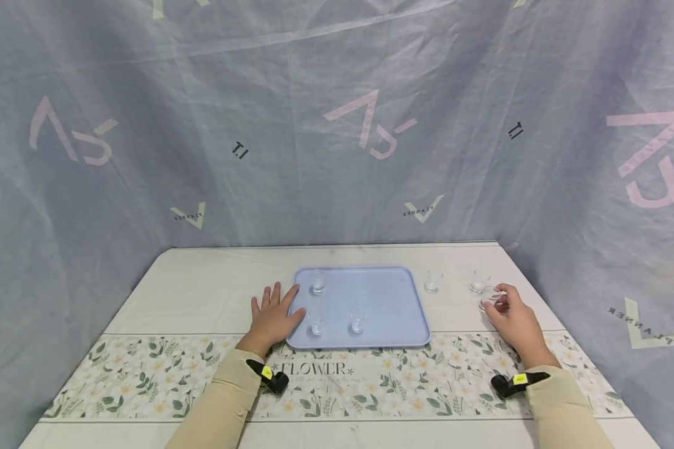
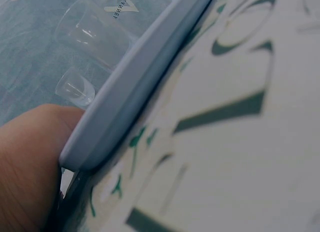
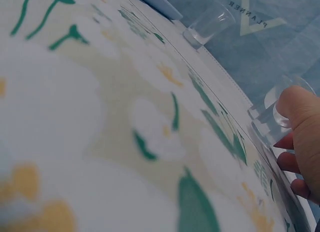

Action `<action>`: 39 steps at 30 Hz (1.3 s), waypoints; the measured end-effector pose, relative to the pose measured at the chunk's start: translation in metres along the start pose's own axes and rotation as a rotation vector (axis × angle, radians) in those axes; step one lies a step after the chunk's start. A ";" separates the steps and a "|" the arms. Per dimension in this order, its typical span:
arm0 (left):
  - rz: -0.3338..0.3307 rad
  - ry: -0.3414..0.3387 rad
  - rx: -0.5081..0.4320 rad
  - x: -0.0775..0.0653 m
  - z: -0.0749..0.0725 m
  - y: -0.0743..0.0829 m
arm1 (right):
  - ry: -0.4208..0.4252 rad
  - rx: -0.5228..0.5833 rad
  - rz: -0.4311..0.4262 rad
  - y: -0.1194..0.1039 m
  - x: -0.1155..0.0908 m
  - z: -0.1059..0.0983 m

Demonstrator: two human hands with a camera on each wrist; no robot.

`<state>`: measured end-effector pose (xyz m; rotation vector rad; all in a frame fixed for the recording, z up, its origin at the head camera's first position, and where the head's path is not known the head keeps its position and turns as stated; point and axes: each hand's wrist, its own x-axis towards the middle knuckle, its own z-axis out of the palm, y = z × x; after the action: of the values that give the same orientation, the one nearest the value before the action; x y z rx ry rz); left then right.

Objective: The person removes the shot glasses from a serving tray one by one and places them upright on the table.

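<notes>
My right hand (image 1: 518, 324) pinches a small clear shot glass (image 1: 486, 300) between thumb and fingers at the table's right side. In the right wrist view, the thumb covers part of that glass (image 3: 269, 126). Just behind it stands a second shot glass (image 1: 479, 282), and a third glass (image 1: 433, 281) is by the tray's right edge. My left hand (image 1: 273, 321) rests with spread fingers at the left edge of a light blue tray (image 1: 390, 305). Its thumb lies over the rim. On the tray stand three more shot glasses, at back left (image 1: 317, 282), front left (image 1: 316, 325) and front middle (image 1: 357, 322).
The table has a white cover (image 1: 202, 287) with a floral band (image 1: 146, 374) along the front, lettered "FLOWER". Grey-blue fabric (image 1: 292, 125) hangs behind the table and at both sides. Each wrist wears a black strap (image 1: 519, 379).
</notes>
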<state>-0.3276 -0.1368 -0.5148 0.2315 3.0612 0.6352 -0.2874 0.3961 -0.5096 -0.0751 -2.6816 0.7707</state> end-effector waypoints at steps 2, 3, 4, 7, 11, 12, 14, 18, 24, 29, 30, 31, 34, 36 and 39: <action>0.003 0.002 -0.003 -0.001 -0.001 0.002 | -0.003 0.000 0.002 0.001 0.000 -0.001; 0.006 0.001 -0.002 -0.002 -0.002 0.003 | -0.003 0.001 0.004 0.001 -0.001 -0.001; 0.007 0.000 0.000 -0.002 -0.002 0.004 | -0.003 0.003 0.004 0.001 0.000 -0.001; 0.005 0.000 0.001 -0.003 -0.003 0.004 | -0.011 0.013 0.004 0.001 0.000 -0.001; -0.002 -0.006 0.010 -0.003 -0.004 0.003 | -0.028 0.037 0.030 -0.001 0.001 0.000; -0.002 -0.008 0.010 -0.002 -0.004 0.003 | -0.027 0.045 0.038 -0.001 0.001 0.000; -0.002 -0.013 0.010 -0.002 -0.003 0.003 | -0.010 0.071 0.039 -0.001 0.001 -0.001; -0.006 -0.017 0.013 -0.002 -0.002 0.001 | 0.107 0.109 0.001 -0.006 0.002 -0.003; 0.002 -0.001 -0.004 0.000 -0.001 0.000 | 0.275 0.108 -0.065 -0.030 0.006 -0.008; 0.000 -0.014 -0.011 0.002 0.003 -0.004 | 0.300 0.099 -0.129 -0.055 0.011 -0.007; 0.002 -0.015 -0.014 0.003 0.004 -0.004 | 0.300 0.093 -0.130 -0.059 0.013 -0.005; 0.002 -0.012 -0.014 0.002 0.003 -0.003 | 0.299 0.089 -0.129 -0.063 0.014 -0.003; -0.001 -0.010 -0.017 0.001 0.002 -0.002 | 0.287 0.068 -0.121 -0.072 0.017 0.006; -0.002 -0.011 -0.010 0.000 0.001 -0.001 | 0.279 0.068 -0.129 -0.078 0.018 0.013; -0.001 -0.008 -0.009 0.000 0.000 0.000 | 0.264 0.073 -0.162 -0.087 0.018 0.020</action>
<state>-0.3271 -0.1367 -0.5149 0.2314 3.0501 0.6470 -0.3074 0.3143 -0.4742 0.0541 -2.3756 0.7503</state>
